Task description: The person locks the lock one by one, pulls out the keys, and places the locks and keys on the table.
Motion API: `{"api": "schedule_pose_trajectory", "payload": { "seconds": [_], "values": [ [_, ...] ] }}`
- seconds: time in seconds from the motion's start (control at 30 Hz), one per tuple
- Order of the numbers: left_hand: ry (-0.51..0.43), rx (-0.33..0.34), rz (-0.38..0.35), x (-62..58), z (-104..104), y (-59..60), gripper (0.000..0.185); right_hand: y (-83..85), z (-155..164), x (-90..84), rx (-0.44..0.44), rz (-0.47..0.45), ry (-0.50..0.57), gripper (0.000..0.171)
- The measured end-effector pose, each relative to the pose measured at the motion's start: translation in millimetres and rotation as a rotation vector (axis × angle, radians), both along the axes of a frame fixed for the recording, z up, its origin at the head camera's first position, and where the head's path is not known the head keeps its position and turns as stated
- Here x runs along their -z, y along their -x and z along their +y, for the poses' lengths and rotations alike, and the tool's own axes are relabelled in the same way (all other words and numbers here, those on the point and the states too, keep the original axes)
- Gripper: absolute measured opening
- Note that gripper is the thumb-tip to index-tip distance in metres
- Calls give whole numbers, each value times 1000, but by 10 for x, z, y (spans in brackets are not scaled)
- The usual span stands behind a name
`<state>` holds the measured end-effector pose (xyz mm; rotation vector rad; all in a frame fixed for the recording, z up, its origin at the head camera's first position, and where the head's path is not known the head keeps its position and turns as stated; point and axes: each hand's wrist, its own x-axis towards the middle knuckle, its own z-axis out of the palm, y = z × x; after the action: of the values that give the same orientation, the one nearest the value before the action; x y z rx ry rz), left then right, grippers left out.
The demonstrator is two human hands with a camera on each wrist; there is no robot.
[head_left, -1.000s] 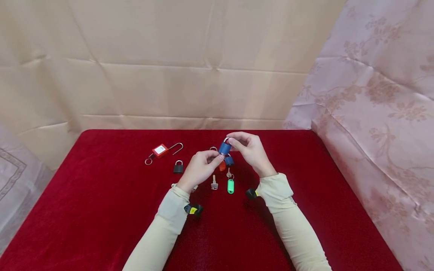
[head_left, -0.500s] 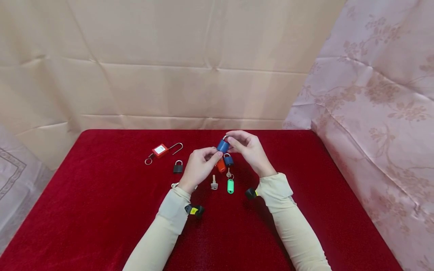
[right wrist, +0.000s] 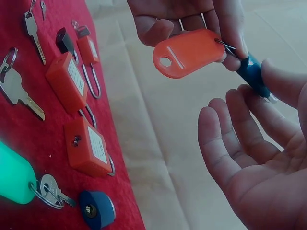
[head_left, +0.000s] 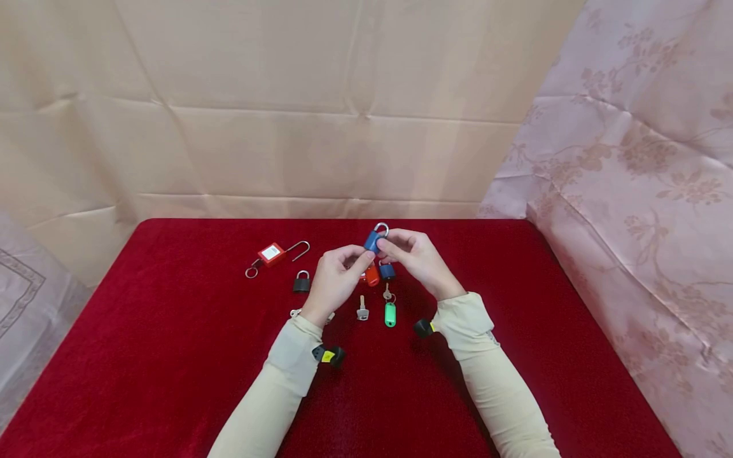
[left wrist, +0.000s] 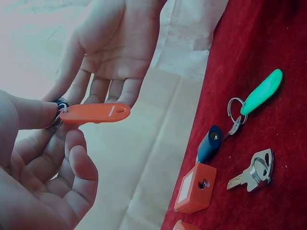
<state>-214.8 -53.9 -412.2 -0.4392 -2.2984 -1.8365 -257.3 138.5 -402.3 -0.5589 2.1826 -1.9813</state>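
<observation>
My left hand (head_left: 335, 280) pinches the bow end of a key at the underside of a blue padlock (head_left: 373, 242), above the table. The key itself is mostly hidden by the fingertips. From its ring hangs an orange key tag (right wrist: 192, 52), which also shows in the left wrist view. My right hand (head_left: 420, 261) grips the padlock's body between thumb and fingers, and the silver shackle (head_left: 381, 226) sticks up past them. Below the hands lie a second blue padlock (head_left: 387, 271), a loose key (head_left: 363, 312) and a green key tag (head_left: 390, 315) with its key.
On the red table cloth (head_left: 172, 356), an orange padlock with a long shackle (head_left: 271, 254) and a black padlock (head_left: 301, 284) lie to the left. More orange padlocks (right wrist: 67, 81) sit beyond the hands. Keys (head_left: 294, 313) lie partly behind the left wrist.
My right fingers have moved from the shackle down to the padlock's body, leaving the shackle uncovered. The padlock has shifted slightly left and up, and the left hand keeps its pinch.
</observation>
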Motion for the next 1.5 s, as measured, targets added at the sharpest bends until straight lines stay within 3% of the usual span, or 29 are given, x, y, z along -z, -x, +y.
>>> {"api": "schedule_pose_trajectory", "payload": {
  "seconds": [0.47,0.77,1.2,1.5],
  "values": [
    [-16,18,-8,5,29,-19,18,-21,-6,-8,-2,14,2,20],
    [-22,49,-58,-17,37,-24,24,-14,18,-10,-10,22,11,20],
    [16,56,-16,5,37,-15,24,-15,23,-36,-8,31,55,15],
    [58,47,-19,14,20,-30,17,19,325,-162,134,12,291,10]
  ]
}}
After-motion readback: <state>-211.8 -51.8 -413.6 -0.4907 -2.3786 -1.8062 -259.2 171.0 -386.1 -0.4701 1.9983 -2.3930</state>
